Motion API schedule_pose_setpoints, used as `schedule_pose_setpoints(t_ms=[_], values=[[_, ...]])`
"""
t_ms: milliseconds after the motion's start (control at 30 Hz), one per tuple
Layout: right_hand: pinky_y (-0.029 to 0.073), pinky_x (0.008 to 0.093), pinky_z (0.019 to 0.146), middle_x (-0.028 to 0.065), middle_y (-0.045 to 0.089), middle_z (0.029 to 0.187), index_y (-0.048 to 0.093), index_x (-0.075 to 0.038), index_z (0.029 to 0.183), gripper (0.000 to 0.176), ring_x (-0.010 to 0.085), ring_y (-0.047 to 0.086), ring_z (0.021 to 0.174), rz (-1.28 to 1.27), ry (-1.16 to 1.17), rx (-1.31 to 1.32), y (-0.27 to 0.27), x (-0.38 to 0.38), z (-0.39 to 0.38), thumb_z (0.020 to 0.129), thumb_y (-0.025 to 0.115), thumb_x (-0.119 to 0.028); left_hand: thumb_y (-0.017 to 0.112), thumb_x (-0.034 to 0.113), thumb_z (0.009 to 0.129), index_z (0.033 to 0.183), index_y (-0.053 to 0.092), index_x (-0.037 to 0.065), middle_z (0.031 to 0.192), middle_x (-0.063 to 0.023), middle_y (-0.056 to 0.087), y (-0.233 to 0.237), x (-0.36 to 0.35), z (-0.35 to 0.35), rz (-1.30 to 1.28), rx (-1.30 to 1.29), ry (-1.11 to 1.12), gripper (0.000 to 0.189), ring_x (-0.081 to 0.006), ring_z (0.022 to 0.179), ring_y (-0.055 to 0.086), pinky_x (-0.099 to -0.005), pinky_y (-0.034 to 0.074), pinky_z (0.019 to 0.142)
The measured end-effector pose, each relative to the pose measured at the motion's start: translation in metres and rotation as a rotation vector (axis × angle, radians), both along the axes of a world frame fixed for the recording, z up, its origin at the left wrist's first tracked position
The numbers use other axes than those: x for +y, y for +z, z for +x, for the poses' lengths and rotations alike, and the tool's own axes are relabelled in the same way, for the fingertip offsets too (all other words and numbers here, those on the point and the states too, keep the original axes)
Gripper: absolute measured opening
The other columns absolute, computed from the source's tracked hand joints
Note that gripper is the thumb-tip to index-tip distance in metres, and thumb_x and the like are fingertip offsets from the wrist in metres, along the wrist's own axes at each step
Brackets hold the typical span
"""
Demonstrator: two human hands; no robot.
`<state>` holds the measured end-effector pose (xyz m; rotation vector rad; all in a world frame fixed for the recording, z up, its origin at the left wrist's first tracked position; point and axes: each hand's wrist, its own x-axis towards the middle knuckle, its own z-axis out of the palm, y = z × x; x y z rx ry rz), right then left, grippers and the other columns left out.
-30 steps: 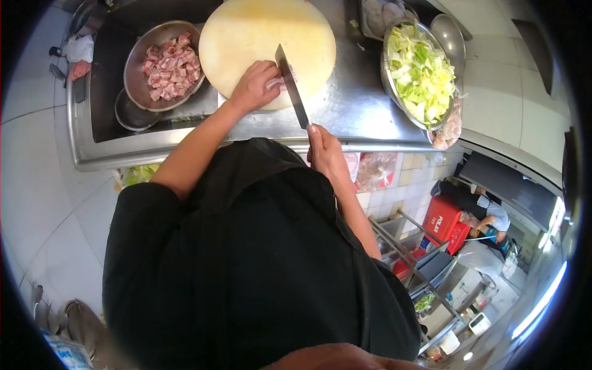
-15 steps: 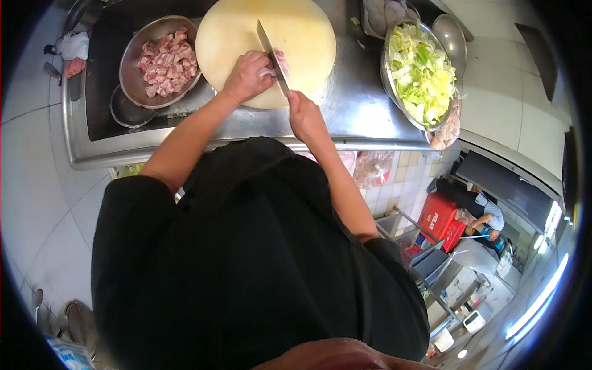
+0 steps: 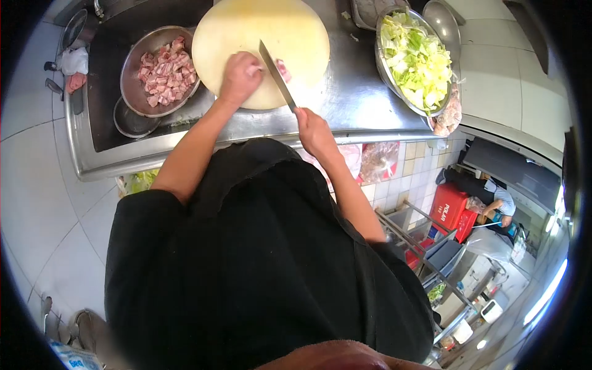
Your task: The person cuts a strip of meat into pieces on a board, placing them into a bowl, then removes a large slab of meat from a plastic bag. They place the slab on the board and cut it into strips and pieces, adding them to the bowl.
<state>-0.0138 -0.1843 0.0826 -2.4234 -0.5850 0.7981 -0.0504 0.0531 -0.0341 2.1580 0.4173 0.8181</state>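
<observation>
My right hand point(image 3: 316, 131) is wrapped round the handle of a kitchen knife point(image 3: 276, 74), whose long blade slants up and to the left over the round, pale yellow cutting board point(image 3: 265, 28). Just right of the blade lie small cut bits of pink meat point(image 3: 283, 70). On the blade's left side, my left hand point(image 3: 240, 79) rests on the board with curled fingers. A pale bit of meat point(image 3: 253, 70) shows at its fingertips; the palm hides the rest. Left of the board, a metal bowl point(image 3: 127, 80) holds many pink meat cubes point(image 3: 165, 73).
A large bowl of chopped lettuce point(image 3: 418, 61) stands right of the board, beside another metal bowl point(image 3: 443, 23). A smaller dark bowl point(image 3: 134, 120) sits in the sink at left. Below right are a metal rack point(image 3: 425, 246), a red cooler point(image 3: 448, 203) and a bending person point(image 3: 499, 200).
My left hand has drawn back left from the blade. The knife has shifted slightly right and down, with the cut meat now apart from it on the right.
</observation>
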Motion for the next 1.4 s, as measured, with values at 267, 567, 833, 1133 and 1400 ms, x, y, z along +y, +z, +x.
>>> schedule_pose_setpoints(t_ms=[267, 567, 833, 1133, 1400], values=[[0.047, 0.0356, 0.053, 0.0115, 0.058, 0.063, 0.065, 0.0, 0.104, 0.055, 0.0181, 0.057, 0.053, 0.055, -0.175, 0.438, 0.041, -0.027, 0.014, 0.111, 0.041, -0.049, 0.077, 0.013, 0.076, 0.098, 0.074, 0.01, 0.104, -0.0097, 0.07, 0.042, 0.051, -0.007, 0.342, 0.082, 0.112, 0.022, -0.0331, 0.107, 0.06, -0.0434, 0.048, 0.096], [0.038, 0.0322, 0.04, 0.0051, 0.051, 0.057, 0.058, 0.0, 0.092, 0.055, 0.0144, 0.047, 0.04, 0.286, -0.411, 0.329, 0.037, -0.037, 0.022, 0.112, 0.039, -0.048, 0.077, 0.012, 0.083, 0.11, 0.071, 0.006, 0.115, -0.014, 0.068, 0.028, -0.034, -0.019, -0.018, 0.02, -0.304, 0.028, -0.0351, 0.119, 0.062, -0.046, 0.048, 0.106], [0.049, 0.0381, 0.057, 0.0116, 0.059, 0.065, 0.066, 0.003, 0.124, 0.054, 0.0208, 0.059, 0.056, 0.104, -0.34, 0.319, 0.041, -0.033, -0.007, 0.112, 0.044, -0.045, 0.075, 0.014, 0.081, 0.109, 0.07, 0.005, 0.118, -0.0133, 0.067, 0.008, -0.03, 0.011, 0.079, -0.015, -0.418, 0.03, -0.0327, 0.114, 0.063, -0.0431, 0.05, 0.1], [0.05, 0.0506, 0.088, 0.0332, 0.07, 0.101, 0.064, 0.002, 0.129, 0.056, 0.0521, 0.066, 0.097, -0.048, -0.225, 0.252, 0.038, -0.045, -0.011, 0.112, 0.04, -0.045, 0.074, 0.009, 0.079, 0.106, 0.07, 0.003, 0.113, -0.0123, 0.066, 0.015, -0.034, 0.012, 0.096, 0.028, -0.406, 0.028, -0.032, 0.109, 0.064, -0.0408, 0.05, 0.097], [0.049, 0.0524, 0.093, 0.0351, 0.068, 0.108, 0.065, 0.003, 0.126, 0.054, 0.0535, 0.063, 0.108, -0.122, -0.321, 0.419, 0.071, -0.023, -0.008, 0.112, 0.039, -0.042, 0.077, 0.008, 0.076, 0.101, 0.068, 0.004, 0.109, -0.0116, 0.064, 0.01, -0.037, 0.015, -0.032, 0.018, -0.414, 0.026, -0.0304, 0.1, 0.065, -0.0394, 0.054, 0.089]])
